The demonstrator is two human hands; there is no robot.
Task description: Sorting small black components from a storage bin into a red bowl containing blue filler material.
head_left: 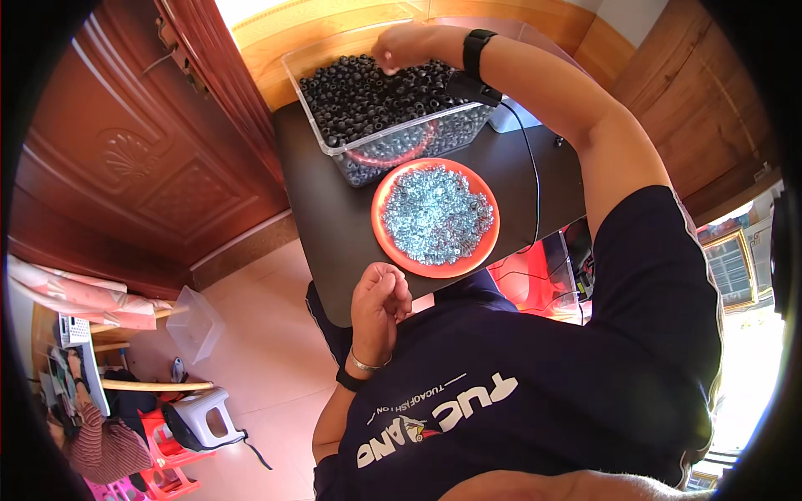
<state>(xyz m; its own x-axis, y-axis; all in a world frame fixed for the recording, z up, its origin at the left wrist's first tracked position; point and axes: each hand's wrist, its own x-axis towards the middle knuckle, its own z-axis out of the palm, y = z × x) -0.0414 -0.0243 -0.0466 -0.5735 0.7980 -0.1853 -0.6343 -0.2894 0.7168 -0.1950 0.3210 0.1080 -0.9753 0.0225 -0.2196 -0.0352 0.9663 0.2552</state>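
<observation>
My right hand (pixel 405 48) is over the far left part of a clear plastic bin (pixel 336 152), its fingers curled closed. Small black ring-shaped pieces (pixel 359 100) fill the bin, and whatever the fingers pinch is too small to make out. Nearer to me, an orange-red plate (pixel 378 225) carries a heap of small, shiny, clear bluish pieces (pixel 436 213). My left hand (pixel 380 305) is closed in a loose fist at the table's near edge, just below the plate. Its curled fingers hide anything inside.
The dark table (pixel 313 225) stands against a wooden panel. A black box (pixel 474 88) with a cable (pixel 535 167) is by the bin's right side. A red stool (pixel 530 280) is beyond the table's right edge. At lower left a person (pixel 109 442) sits near a grey-white stool (pixel 205 420).
</observation>
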